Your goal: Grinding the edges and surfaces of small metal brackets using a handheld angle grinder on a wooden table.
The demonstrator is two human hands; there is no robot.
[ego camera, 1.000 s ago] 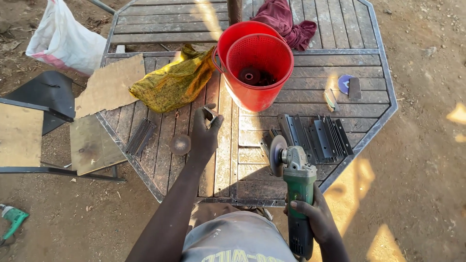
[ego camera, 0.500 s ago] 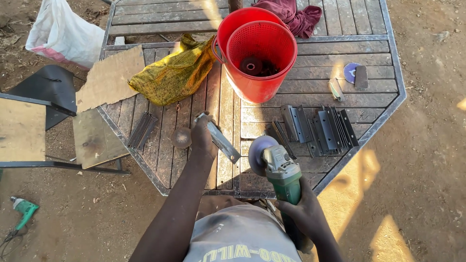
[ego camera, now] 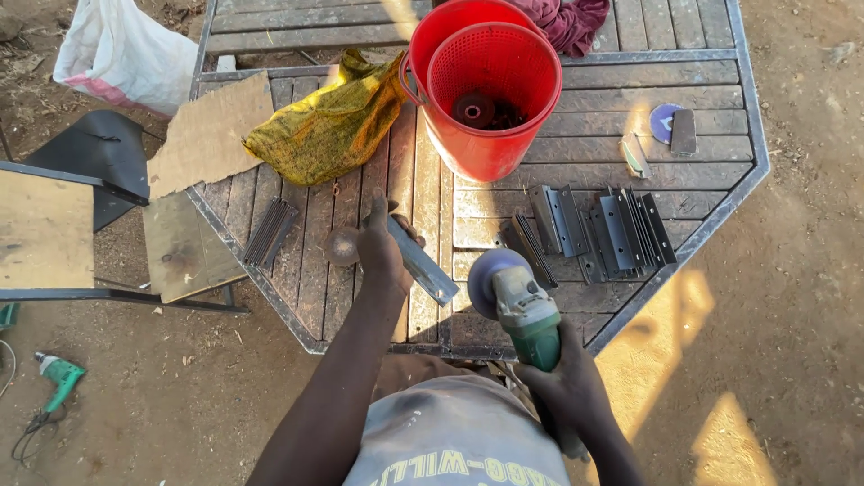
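Gripping a grey metal strip [ego camera: 421, 261], the left hand [ego camera: 382, 252] lay on the wooden slats of the counter [ego camera: 720, 81], fingers clamped on the strip's upper end; the strip ran slantwise down to the right, its lower end free and just left of the grinder [ego camera: 517, 306]; the right hand [ego camera: 569, 389] held the grinder by its green body, fingers wrapped tight round it, the disc [ego camera: 490, 274] held over the near edge of the counter, close to the strip; whether disc and strip touched could not be told. Just left of the left hand sat a small round disc [ego camera: 342, 246] on the slats; further left lay a bundle of dark strips [ego camera: 270, 232] near the counter's slanted edge. Right of the grinder stood a row of metal brackets [ego camera: 598, 229], leaning one on another; beyond them, near the far right edge, lay a blue disc [ego camera: 664, 121] with a dark block [ego camera: 684, 132] touching it. Above the left hand stood a red basket [ego camera: 495, 99] nested in a red bucket [ego camera: 445, 36]; a yellow cloth [ego camera: 328, 126] lay against the bucket's left side; a maroon cloth [ego camera: 571, 22] lay behind it. Cardboard [ego camera: 211, 135] overhung the counter's left edge; a white sack [ego camera: 121, 54] sat on the ground beyond; a green drill [ego camera: 58, 373] lay in the dirt at lower left.
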